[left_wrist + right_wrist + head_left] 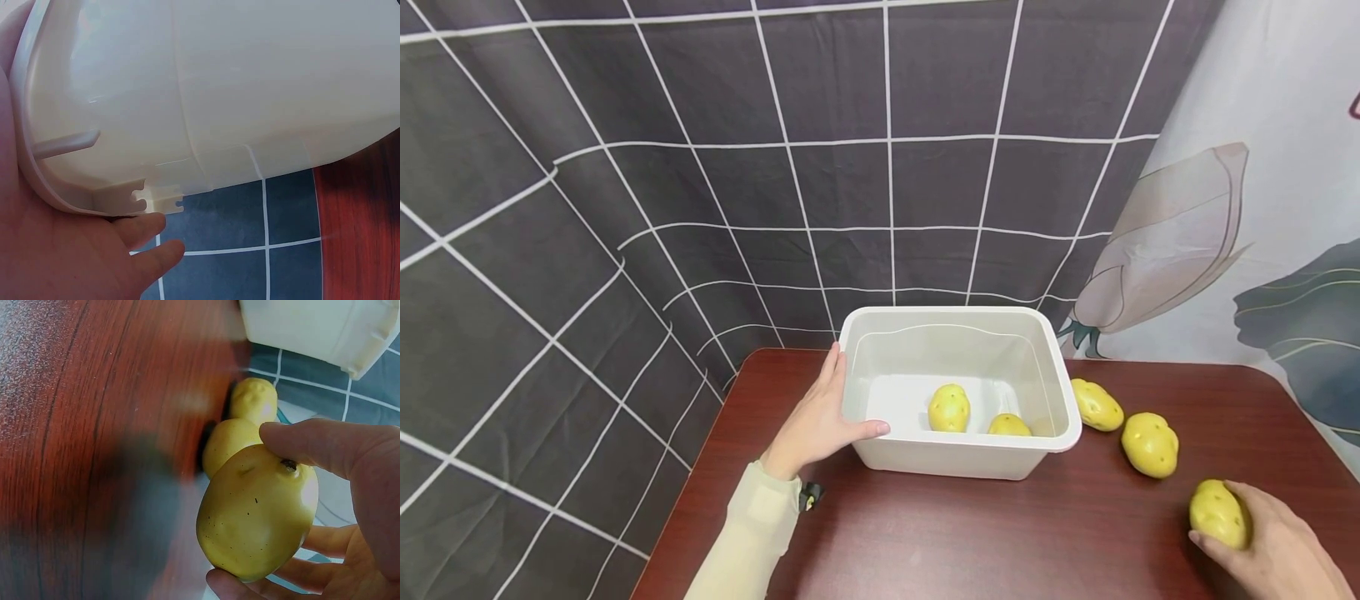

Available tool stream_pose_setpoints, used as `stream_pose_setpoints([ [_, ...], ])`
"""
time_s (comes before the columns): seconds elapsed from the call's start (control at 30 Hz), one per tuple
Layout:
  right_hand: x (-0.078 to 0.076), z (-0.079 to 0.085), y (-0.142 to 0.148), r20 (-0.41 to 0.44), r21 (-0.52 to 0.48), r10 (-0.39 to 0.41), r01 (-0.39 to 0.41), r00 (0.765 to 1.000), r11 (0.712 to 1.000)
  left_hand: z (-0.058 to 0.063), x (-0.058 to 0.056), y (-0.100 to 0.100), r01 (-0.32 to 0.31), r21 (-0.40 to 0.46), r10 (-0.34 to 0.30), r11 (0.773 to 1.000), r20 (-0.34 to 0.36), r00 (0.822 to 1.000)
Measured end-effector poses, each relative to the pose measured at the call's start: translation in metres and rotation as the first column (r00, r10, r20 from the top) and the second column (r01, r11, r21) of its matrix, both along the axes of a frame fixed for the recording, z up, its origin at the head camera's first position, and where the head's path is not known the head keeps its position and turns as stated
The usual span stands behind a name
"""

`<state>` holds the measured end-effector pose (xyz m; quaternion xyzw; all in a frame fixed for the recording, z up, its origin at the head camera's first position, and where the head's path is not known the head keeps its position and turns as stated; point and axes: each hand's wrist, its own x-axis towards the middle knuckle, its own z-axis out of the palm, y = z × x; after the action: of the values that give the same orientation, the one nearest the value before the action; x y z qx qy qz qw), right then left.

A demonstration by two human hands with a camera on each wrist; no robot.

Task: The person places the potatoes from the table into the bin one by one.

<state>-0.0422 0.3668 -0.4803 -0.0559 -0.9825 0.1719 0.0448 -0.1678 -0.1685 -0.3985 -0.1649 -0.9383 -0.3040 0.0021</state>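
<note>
A white plastic bin (955, 457) stands on the table, with two yellow potatoes inside: one near the middle (949, 408), the other (1009, 425) partly hidden by the front wall. My left hand (820, 417) rests against the bin's front left corner, thumb over the front rim and fingers straight along the left side. In the left wrist view, fingertips (159, 256) show beside the bin's outer wall. Far to the right, my right hand (1273, 542) grips a yellow potato (259, 512) between thumb and fingers, seemingly just above the tabletop.
Two more yellow potatoes lie right of the bin, one (1097, 405) close to its wall and one (1151, 445) nearer the right hand. The reddish-brown table (925, 533) meets a dark gridded cloth (842, 183) behind and left. A pale patterned cloth (1195, 233) hangs at the right.
</note>
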Motion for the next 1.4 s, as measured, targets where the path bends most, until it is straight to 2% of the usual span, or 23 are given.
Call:
stream_pose_setpoints([
  [0.27,-0.004,0.005,-0.004,-0.009,-0.002,0.003,-0.003,1.0,1.0,-0.001,0.0,0.0,0.002,-0.001,-0.002,1.0,-0.001,1.0],
  [0.93,-0.01,0.012,-0.012,-0.118,-0.036,0.086,-0.091,0.989,0.995,-0.001,-0.001,0.0,0.004,-0.009,-0.004,1.0,-0.007,1.0],
  [1.17,-0.011,0.013,-0.016,-0.204,-0.051,0.133,-0.147,0.97,0.988,-0.002,-0.002,-0.001,0.001,-0.011,-0.002,1.0,-0.003,1.0],
  [1.4,-0.014,0.015,-0.021,-0.227,-0.051,0.145,-0.16,0.963,0.986,-0.001,-0.001,0.0,0.004,-0.002,-0.004,1.0,-0.007,1.0],
])
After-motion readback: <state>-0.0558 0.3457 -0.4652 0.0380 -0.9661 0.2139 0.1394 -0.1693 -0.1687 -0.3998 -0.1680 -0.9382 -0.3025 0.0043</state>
